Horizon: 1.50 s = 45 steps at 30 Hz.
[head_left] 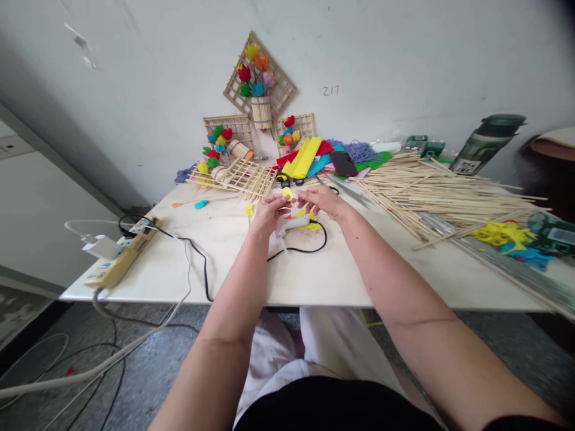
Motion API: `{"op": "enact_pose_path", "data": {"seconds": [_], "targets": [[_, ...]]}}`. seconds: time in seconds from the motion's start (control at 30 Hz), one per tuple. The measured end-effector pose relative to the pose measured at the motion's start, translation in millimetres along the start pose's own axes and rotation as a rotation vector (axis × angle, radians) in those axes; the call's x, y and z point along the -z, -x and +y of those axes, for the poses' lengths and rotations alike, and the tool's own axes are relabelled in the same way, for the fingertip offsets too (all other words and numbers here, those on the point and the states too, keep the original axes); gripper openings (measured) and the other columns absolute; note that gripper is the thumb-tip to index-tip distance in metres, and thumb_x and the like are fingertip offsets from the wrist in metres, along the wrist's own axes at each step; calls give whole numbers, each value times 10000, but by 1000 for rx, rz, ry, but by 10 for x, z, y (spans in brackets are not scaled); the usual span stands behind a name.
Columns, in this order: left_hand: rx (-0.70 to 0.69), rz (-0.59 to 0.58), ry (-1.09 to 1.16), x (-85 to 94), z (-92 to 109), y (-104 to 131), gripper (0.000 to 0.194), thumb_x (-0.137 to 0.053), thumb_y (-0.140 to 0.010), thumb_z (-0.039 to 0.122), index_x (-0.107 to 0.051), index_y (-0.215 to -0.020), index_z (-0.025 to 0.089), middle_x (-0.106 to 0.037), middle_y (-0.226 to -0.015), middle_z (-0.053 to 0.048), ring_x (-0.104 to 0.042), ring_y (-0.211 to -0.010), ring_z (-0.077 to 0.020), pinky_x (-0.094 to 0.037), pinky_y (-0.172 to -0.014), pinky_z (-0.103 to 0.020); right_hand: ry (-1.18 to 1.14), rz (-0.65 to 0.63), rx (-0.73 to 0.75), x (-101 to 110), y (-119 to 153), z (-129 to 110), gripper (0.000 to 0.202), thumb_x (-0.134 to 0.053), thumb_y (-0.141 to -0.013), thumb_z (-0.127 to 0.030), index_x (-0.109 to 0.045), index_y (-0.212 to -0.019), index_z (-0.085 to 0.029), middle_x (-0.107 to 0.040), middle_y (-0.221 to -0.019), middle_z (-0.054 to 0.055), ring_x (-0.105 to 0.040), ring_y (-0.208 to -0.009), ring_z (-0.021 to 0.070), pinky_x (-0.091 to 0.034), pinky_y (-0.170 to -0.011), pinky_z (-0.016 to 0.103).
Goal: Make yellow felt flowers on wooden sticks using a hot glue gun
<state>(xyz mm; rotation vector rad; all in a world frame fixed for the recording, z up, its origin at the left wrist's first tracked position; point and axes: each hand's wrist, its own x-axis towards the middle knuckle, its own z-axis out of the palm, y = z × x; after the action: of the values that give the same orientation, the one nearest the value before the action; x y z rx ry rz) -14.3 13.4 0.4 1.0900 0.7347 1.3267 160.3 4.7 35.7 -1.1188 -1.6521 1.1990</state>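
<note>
- Currently pinched in the fingertips of the left hand (274, 209), over the middle of the worktop (238, 260): a small yellow petal-like piece (287, 193).
- Close beside that piece on its right, the right hand (321, 200), fingertips drawn near one another; impossible to tell from this view whether shut on anything or merely steadying.
- Just below both hands, lying on the worktop, a white glue gun (294, 222) with a black cord (324, 240); yellow scraps around its far right end.
- Seemingly done, to judge by the look: a diamond lattice panel (282, 90) against the wall, with tulip-like flowers in a stick basket (262, 112); below it, smaller flowered panels at left and right, plus another lattice panel (251, 179) lying nearer on the worktop.
- Partly made, by appearance: a yellow flower (249, 209) on a thin stem, left of the left hand.
- Apparently unjoined: a blue petal (201, 204) and an orange petal (176, 205), farther left on the worktop.
- Probably left to do: fixing of the pinched yellow piece, not yet on any panel.
- Plenty of apparent stock for more: folded yellow sheets (303, 158) on the far side, and a broad heap of loose wooden sticks (431, 185) on the right.
</note>
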Motion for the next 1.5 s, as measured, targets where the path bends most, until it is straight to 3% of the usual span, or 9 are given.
{"op": "enact_pose_path", "data": {"seconds": [0.1,0.2,0.37,0.63,0.87,1.13,1.5], "targets": [[19,-92,-51,-19,-2,27,267,-817,-575,331,-652,-662,140,-676,-653,-26,-589,-520,-71,-467,-527,-183,-23,40,39,-35,-8,-3,388,-697,-730,-516,-637,-707,-133,-694,-764,70,-543,-510,72,-363,-375,164],[34,-145,-97,-39,-6,44,270,-827,-562,336,-673,-669,143,-679,-653,-27,-589,-529,-76,-455,-524,-185,-30,78,65,-83,-5,-7,354,-726,-692,-479,-629,-672,-139,-642,-639,33,-537,-524,81,-363,-397,162],[57,-153,-125,-62,-18,50,278,-836,-536,333,-674,-640,132,-667,-615,-36,-612,-564,-108,-444,-555,-217,-11,156,96,-152,3,-15,267,-741,-659,-357,-595,-595,-143,-572,-518,1,-514,-491,82,-354,-424,176],[86,-124,-132,-83,-25,55,316,-846,-492,362,-666,-617,135,-655,-584,-24,-583,-535,-99,-436,-567,-229,51,243,124,-212,21,-83,139,-658,-634,-205,-563,-549,-150,-557,-514,-18,-493,-481,84,-391,-464,204],[97,-104,-122,-114,-17,61,343,-851,-469,384,-659,-603,133,-636,-568,-14,-546,-523,-78,-417,-557,-221,82,268,119,-235,20,-108,121,-636,-639,-212,-566,-559,-155,-575,-529,-9,-507,-490,100,-426,-491,222],[107,-112,-153,-182,6,115,371,-844,-493,429,-678,-650,137,-684,-664,-47,-561,-572,-91,-419,-560,-218,58,339,106,-181,-59,-36,150,-628,-653,-255,-561,-568,-152,-510,-505,-39,-426,-480,84,-362,-492,226],[60,-78,-194,-240,-16,131,353,-821,-501,425,-652,-630,143,-643,-599,-20,-524,-534,-80,-388,-548,-221,-29,389,85,-213,-69,-20,145,-621,-642,-249,-545,-563,-153,-502,-507,-42,-397,-471,71,-322,-467,217]]}}
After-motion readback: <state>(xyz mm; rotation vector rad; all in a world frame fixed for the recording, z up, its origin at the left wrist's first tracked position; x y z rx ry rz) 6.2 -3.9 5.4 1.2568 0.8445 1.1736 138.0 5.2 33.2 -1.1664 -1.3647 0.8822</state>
